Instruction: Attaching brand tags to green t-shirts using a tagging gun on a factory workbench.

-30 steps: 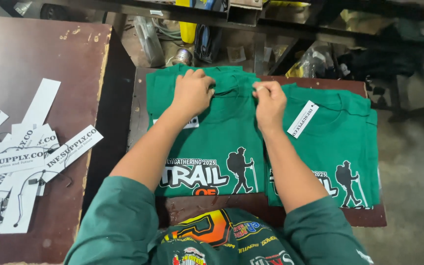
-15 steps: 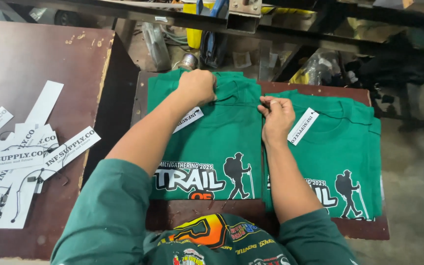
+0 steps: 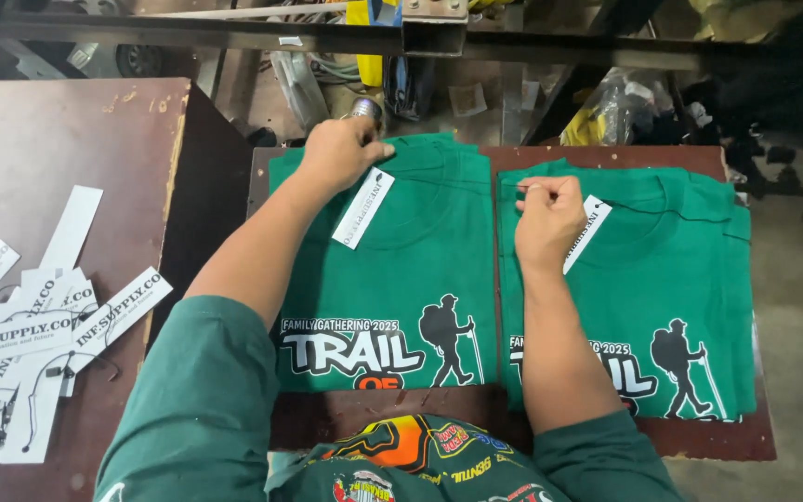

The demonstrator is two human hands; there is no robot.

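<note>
Bright, even overhead light, soft shadows, sharp focus, dim background.

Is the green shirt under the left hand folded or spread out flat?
Folded. The left green shirt shows only a narrow front panel with straight side edges, no sleeves visible; the left hand rests at its collar beside a white tag.

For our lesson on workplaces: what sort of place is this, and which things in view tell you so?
Probably a garment finishing or packing workshop. Two stacks of matching green printed T-shirts lie on a worn board, the hands fit a white hang tag, and more tags lie on the side table.
</note>
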